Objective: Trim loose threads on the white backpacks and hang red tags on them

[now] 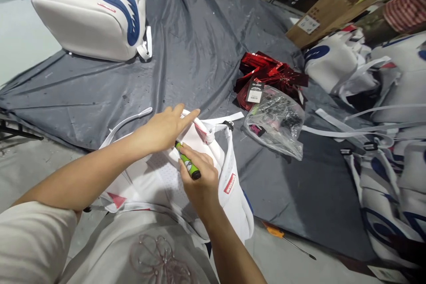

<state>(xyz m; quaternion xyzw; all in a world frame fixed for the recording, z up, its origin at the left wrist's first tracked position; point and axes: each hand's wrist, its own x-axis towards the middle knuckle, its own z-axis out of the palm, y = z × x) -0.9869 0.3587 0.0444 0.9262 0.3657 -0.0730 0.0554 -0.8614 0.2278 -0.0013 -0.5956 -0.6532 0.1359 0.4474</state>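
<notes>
A white backpack (229, 206) with a red label lies against my front, its straps and dotted back panel facing up. My left hand (163, 128) grips its upper part near the top edge, one finger stretched along the white fabric. In my right hand (201, 182) is a green pen-like tool with black ends (190, 164), held at a slant with its far end against the bag beside my left hand. That far end is partly hidden, so its exact kind does not show.
Another white and blue backpack (89, 22) stands at the back left on the grey sheet (186, 53). Red foil (269, 71) and a clear plastic bag (276, 120) lie right of centre. More white bags (382, 186) crowd the right. An orange-handled screwdriver (274, 230) lies near the front edge.
</notes>
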